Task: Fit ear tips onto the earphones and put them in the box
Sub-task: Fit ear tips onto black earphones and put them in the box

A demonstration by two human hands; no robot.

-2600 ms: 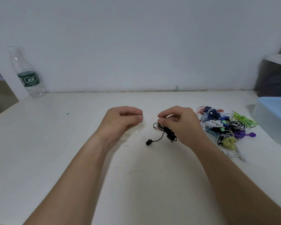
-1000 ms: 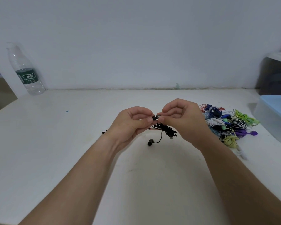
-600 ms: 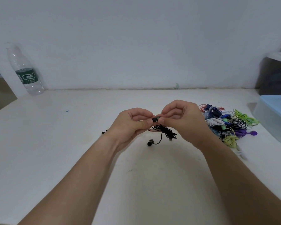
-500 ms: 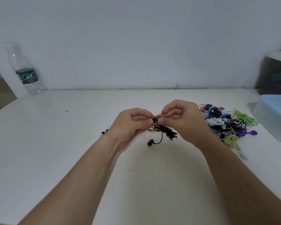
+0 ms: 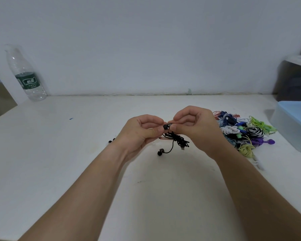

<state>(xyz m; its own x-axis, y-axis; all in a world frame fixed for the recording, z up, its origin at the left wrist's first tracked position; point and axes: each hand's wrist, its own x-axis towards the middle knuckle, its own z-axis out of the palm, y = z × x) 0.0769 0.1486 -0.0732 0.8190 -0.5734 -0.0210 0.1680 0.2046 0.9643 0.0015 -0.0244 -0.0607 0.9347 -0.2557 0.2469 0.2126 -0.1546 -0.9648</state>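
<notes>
Where the near edge of the bench (image 5: 163,197) meets the bottom of the view, two bare forearms come in. One enters from the near-left corner and one from the near-right, and they converge toward the middle. Bench top white, a few faint marks.

Just past the wrists, mid-bench: one earbud (image 5: 160,151) of the black earphones (image 5: 178,140) hangs low on its thin cable. Cannot tell whether it touches the surface. The rest of the cable is a tight bundle hanging directly under the right hand.

Left hand (image 5: 142,132): fingers curled, thumb and forefinger pinching a small black ear tip (image 5: 165,126). Right hand (image 5: 197,130): fingers curled, thumb and forefinger pinching the other end of the black earphones. Its fingertips meet those of the left hand at the ear tip. The bud there is mostly hidden by fingers, so cannot tell whether the tip is seated on it. Both hands are raised off the bench.

Just behind the left wrist: a few loose ear tips (image 5: 111,141), small and dark, lying on the bench.

Right of the right hand: pile of earphones (image 5: 243,133), tangled together; red, blue, white, green, purple, yellow, and one striped black and white.

Beyond the pile, at the right edge: pale blue box (image 5: 285,122), partly cut off by the frame. Contents not readable.

Far-left corner: clear plastic bottle (image 5: 26,73) with a green label, upright, close to the wall (image 5: 146,46). Far-right corner: dark bulky shape (image 5: 294,82) with a white top, blurred. Wall plain and pale along the whole far edge.
</notes>
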